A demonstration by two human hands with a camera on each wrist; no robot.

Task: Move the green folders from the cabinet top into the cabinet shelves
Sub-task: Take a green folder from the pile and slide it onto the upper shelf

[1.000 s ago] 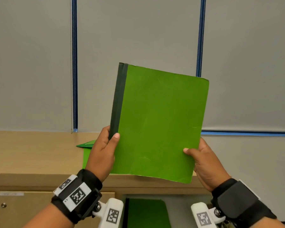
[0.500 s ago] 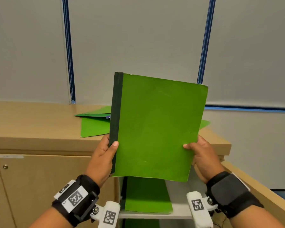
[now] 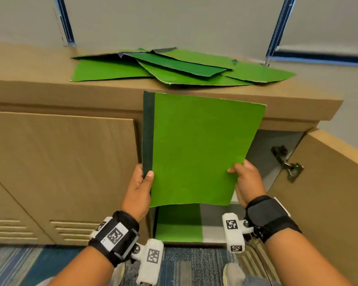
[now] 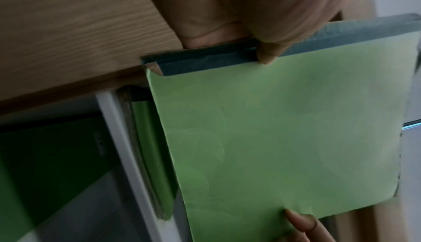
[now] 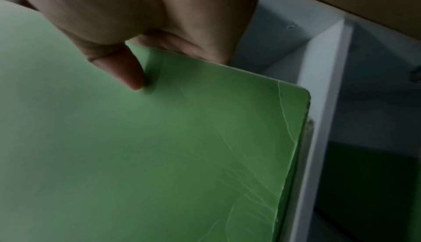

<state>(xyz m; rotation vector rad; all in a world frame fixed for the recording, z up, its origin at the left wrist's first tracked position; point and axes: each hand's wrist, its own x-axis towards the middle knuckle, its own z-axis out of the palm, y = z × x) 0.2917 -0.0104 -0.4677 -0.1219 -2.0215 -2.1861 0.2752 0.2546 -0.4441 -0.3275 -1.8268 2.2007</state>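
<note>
I hold a green folder (image 3: 196,149) with a dark spine upright in front of the open cabinet. My left hand (image 3: 140,183) grips its spine edge, thumb on the front cover. My right hand (image 3: 246,180) pinches its right edge near the lower corner. The same folder (image 4: 284,129) fills the left wrist view, and the folder (image 5: 159,156) also fills the right wrist view. Several more green folders (image 3: 174,66) lie in a loose pile on the cabinet top (image 3: 29,65). Another green folder (image 3: 178,222) lies on a shelf (image 3: 212,230) inside the cabinet, below the held one.
A shut cabinet door (image 3: 60,172) stands to the left of the opening. The open door (image 3: 329,193) swings out on the right, with a metal hinge (image 3: 287,164). Blue patterned carpet (image 3: 29,265) covers the floor. A grey wall rises behind the cabinet.
Both hands have brought the folder down from above the cabinet top to in front of the open shelves. The view has tilted down, showing the pile on top and the floor.
</note>
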